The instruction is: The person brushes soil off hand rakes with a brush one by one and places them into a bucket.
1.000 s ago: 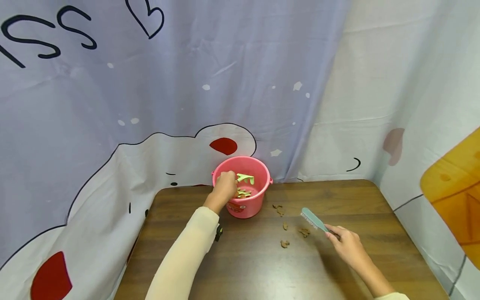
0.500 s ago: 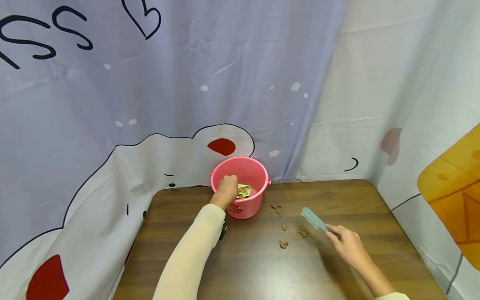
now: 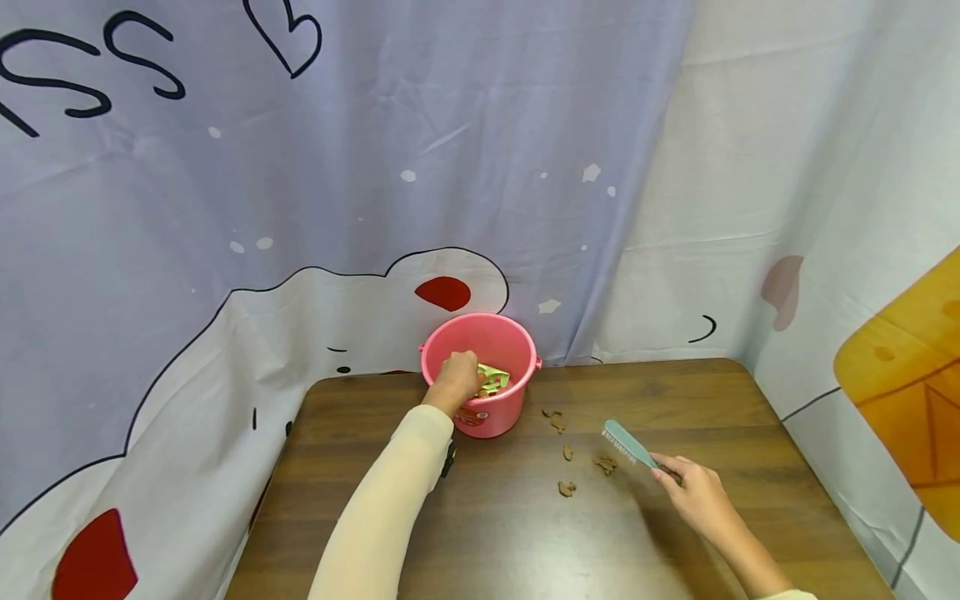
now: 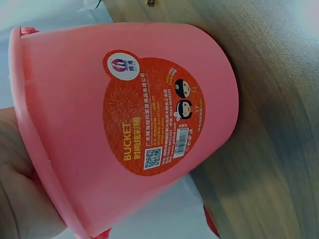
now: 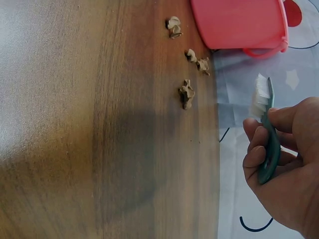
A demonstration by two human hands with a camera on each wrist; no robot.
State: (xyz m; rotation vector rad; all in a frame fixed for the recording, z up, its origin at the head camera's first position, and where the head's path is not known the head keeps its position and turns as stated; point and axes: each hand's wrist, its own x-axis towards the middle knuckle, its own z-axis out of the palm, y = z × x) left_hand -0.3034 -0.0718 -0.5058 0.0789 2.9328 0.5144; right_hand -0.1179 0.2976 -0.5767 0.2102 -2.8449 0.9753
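Observation:
My left hand (image 3: 454, 380) reaches over the near left rim into the pink bucket (image 3: 500, 418), its fingertips hidden. Beside it inside the bucket lie light-green pieces (image 3: 495, 379) that look like a toy rake; I cannot tell whether the fingers hold them. In the left wrist view, the bucket's red label (image 4: 154, 117) faces the camera and part of the hand (image 4: 22, 194) shows at the rim. My right hand (image 3: 695, 493) grips the dark handle of a teal brush (image 3: 632, 443) with white bristles (image 5: 259, 97), above the table on the right.
Several small brown crumpled pieces (image 3: 606, 465) lie on the wooden table (image 3: 517, 550) between the bucket and the brush. A printed curtain (image 3: 360, 183) hangs right behind the table's back edge, and more curtain (image 3: 825, 250) stands along the right side.
My left hand has moved lower into the bucket, and the light-green toy rake prongs that showed beside it have gone down with it. The right hand and brush have hardly moved.

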